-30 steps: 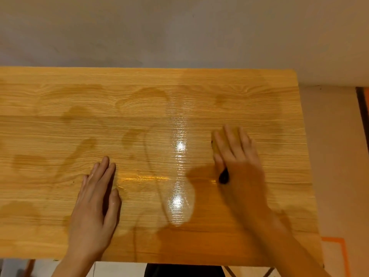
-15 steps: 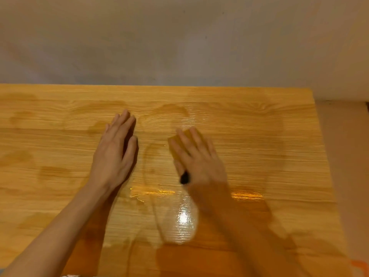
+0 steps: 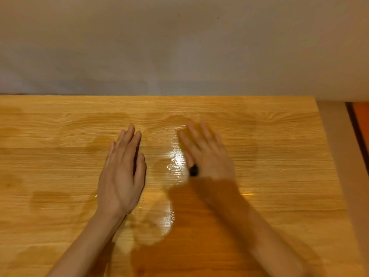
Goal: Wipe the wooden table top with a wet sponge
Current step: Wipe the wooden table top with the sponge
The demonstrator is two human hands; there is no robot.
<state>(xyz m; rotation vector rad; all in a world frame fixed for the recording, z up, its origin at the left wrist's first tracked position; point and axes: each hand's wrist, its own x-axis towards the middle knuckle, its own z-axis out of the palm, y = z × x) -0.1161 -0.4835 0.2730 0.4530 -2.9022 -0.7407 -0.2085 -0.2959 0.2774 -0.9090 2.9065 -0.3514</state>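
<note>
Left hand (image 3: 121, 176) lies flat, fingers straight, on the table (image 3: 279, 156). At its 3 o'clock, the blurred right hand (image 3: 207, 156) presses flat on a barely visible sponge (image 3: 193, 170). Wet streaks (image 3: 175, 162) glisten between them.

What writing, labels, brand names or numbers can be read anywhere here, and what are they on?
None: no word, label, brand, number or sign shows anywhere.
Table: only wood grain and wet streaks.
Wall: plain, with a few small specks, no text.
Left hand and right hand: no writing; the right one is blurred, with a small dark thing at its thumb side that is too blurred to read or identify.
</note>
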